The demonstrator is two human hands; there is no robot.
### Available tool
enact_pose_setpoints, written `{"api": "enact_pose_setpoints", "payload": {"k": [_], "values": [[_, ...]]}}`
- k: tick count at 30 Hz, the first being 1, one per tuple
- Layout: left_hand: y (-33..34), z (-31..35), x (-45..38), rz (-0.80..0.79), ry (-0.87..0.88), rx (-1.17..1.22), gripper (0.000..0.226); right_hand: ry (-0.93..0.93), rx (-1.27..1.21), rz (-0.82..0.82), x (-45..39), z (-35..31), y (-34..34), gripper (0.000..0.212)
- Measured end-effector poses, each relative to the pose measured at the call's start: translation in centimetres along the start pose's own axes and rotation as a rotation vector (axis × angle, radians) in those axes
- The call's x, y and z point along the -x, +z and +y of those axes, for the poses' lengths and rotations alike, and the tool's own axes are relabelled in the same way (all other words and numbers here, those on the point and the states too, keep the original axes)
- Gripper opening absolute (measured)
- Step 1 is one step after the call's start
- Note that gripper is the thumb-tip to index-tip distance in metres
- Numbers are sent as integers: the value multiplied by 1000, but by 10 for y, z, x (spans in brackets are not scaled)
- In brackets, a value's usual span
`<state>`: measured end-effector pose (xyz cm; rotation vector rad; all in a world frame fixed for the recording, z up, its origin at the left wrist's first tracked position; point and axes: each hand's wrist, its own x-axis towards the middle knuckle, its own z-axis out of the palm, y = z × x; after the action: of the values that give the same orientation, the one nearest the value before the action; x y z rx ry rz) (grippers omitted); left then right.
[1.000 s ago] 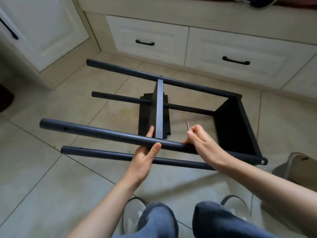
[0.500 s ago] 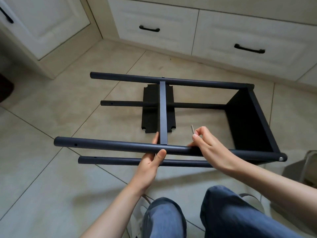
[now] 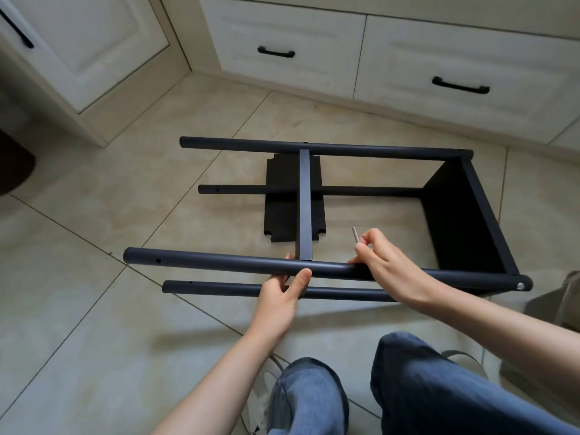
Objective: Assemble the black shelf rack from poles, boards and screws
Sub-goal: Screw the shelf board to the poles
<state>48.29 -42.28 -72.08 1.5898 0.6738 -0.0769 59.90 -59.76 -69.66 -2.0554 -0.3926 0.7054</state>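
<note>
The black shelf rack lies on its side on the tiled floor, its poles running left to right. One board [image 3: 461, 221] closes the right end, fixed by a silver screw [image 3: 520, 286]. A second board [image 3: 303, 199] stands edge-on between the upper poles at mid-length. My left hand [image 3: 282, 293] grips the near upper pole [image 3: 219, 265] just below that board, thumb over the pole. My right hand [image 3: 381, 266] rests on the same pole and pinches a small silver hex key [image 3: 355, 236], which points upward. The far upper pole [image 3: 314, 148] and both lower poles are untouched.
White cabinets with black handles [image 3: 276, 52] line the far side and the left. My knees in blue jeans [image 3: 408, 387] fill the near edge. A grey object [image 3: 565, 296] sits at the right edge, close to the rack's screwed end.
The view tilted down and the rack now lies level across the frame. Both hands keep the same hold on the near upper pole and the hex key.
</note>
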Motion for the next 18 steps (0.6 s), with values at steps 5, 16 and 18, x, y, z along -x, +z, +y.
{"api": "enact_pose_setpoints", "payload": {"k": [5, 16, 18], "values": [[-10, 7, 12, 238, -7, -538, 57, 7, 8, 1, 3, -1, 3, 19], [-48, 48, -19, 151, 785, -1444, 72, 0, 28, -48, 8, -5, 12, 19], [-53, 52, -32, -30, 657, -1498, 97, -8, 30, -54, 9, -6, 12, 19]]}}
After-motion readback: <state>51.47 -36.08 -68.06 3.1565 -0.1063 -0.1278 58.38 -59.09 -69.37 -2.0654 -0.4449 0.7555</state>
